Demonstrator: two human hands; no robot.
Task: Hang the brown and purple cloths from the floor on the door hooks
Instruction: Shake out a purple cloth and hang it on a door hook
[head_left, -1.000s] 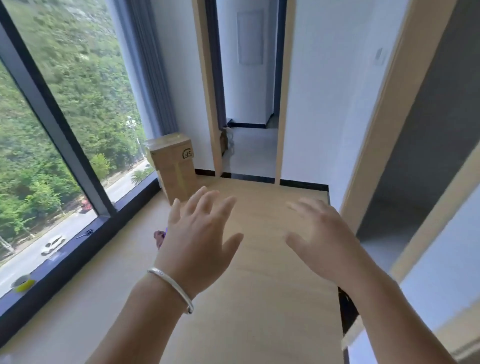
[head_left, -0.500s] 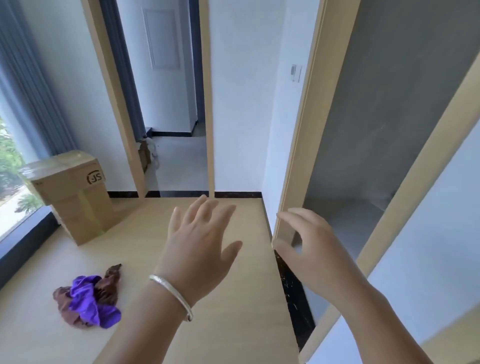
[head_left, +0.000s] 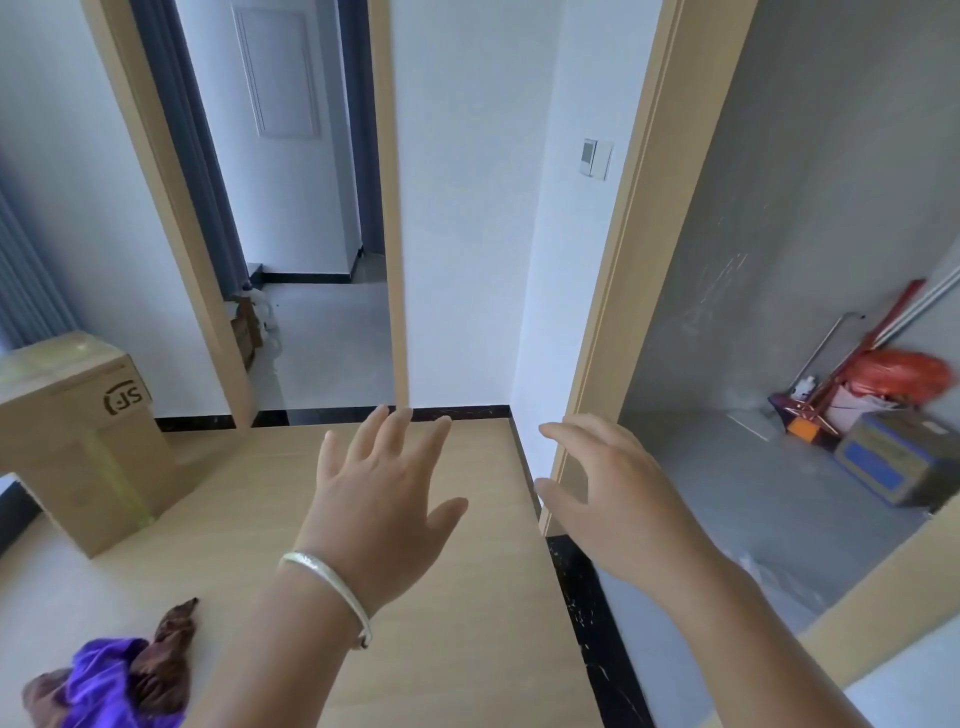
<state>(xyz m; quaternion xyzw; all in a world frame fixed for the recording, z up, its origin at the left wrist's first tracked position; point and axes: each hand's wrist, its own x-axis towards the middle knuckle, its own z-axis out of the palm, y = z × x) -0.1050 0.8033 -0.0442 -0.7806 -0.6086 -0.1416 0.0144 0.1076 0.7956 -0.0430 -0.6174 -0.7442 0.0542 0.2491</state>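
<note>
Left hand (head_left: 379, 499) and right hand (head_left: 618, 499) both raised, grip wide, fingers spread, holding nothing. Purple cloth (head_left: 106, 680) and brown cloth (head_left: 166, 654) bunched together on floor (head_left: 457, 623), lower left, near cardboard box (head_left: 78, 441).

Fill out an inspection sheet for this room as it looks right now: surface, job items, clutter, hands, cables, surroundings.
Surface: light wood floor with a black threshold strip at the right doorway.
Job's things: purple cloth and brown cloth bunched together on the floor, lower left; door hooks not seen.
Clutter: cardboard box by the left wall; red bag, poles and boxes in the grey side room.
Hands: left hand and right hand open, holding nothing, raised apart from the cloths.
Cables: nothing seen.
Surroundings: white walls, two wood-framed doorways, wall switch.
</note>
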